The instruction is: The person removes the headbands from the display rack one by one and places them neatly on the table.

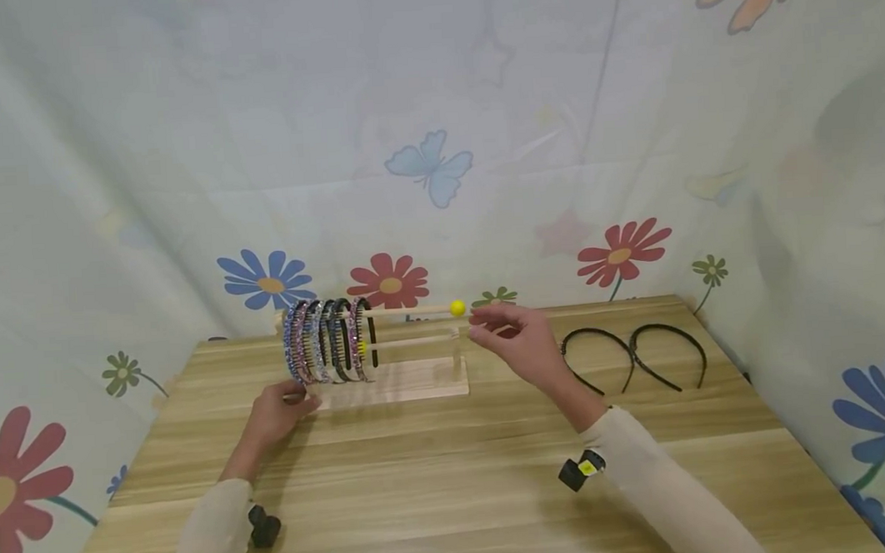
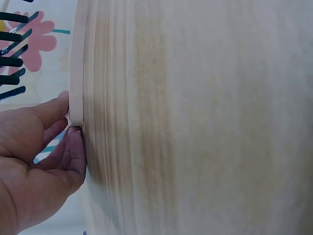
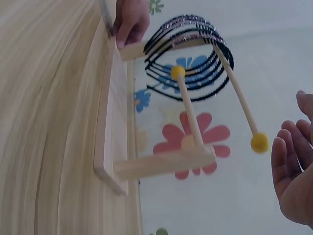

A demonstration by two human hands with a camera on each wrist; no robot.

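Note:
A wooden headband stand [image 1: 418,384] has two rods on a flat base. Several glittery headbands [image 1: 315,342] hang in a row on its upper rod, toward the left end. My left hand [image 1: 277,415] is at the base's front left corner; thumb and fingers pinch the base edge [image 2: 76,63] in the left wrist view. Just right of the upper rod's yellow ball [image 1: 457,308], my right hand [image 1: 525,346] hovers with loosely bent fingers and nothing in them. The right wrist view shows a gap between that hand and the yellow ball [image 3: 259,142].
Two dark headbands, one on the left [image 1: 595,330] and one on the right [image 1: 666,326], lie side by side on the wood-grain table [image 1: 453,476], right of the stand. A flower-print curtain [image 1: 485,224] hangs close behind the table and along its sides.

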